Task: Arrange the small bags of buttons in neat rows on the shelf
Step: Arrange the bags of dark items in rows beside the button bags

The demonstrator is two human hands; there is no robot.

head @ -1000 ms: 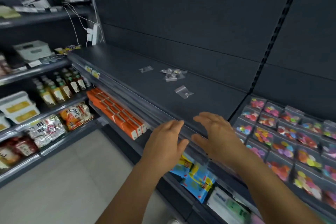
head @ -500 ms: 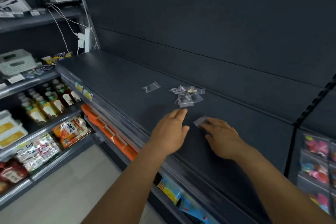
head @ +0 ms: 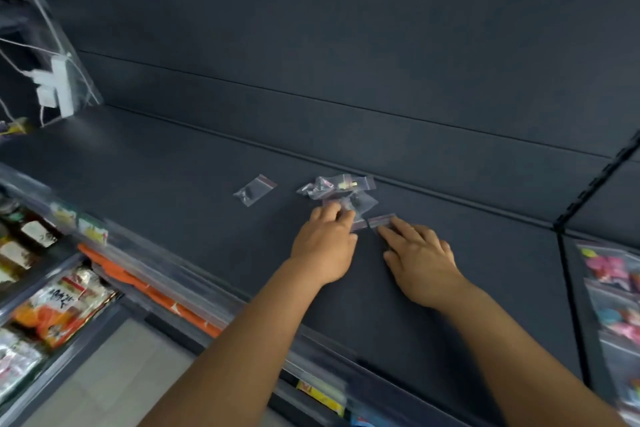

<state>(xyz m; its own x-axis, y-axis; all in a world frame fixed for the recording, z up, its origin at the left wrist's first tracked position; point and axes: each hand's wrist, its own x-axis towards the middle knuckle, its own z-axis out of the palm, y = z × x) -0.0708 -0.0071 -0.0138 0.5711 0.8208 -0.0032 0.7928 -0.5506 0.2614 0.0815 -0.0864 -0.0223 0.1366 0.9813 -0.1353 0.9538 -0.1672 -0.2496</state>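
Barely started: button bags (head: 341,189) heaped on shelf (head: 156,163), one stray bag (head: 254,190); left hand (head: 325,246) fingers curled on heap, grip unclear; right hand (head: 420,253) flat, pressing bag (head: 381,220).

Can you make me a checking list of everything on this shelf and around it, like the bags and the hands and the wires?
Surface: dark shelf, mostly bare.
Job's things: lone bag lies apart on the left; pile of bags jumbled, not in rows.
Clutter: nothing seen.
Hands: left hand touches the pile's near edge; right hand presses a flat bag.
Cables: white wires and plug at far left.
Surroundings: snack packets below left; bright bags at right.
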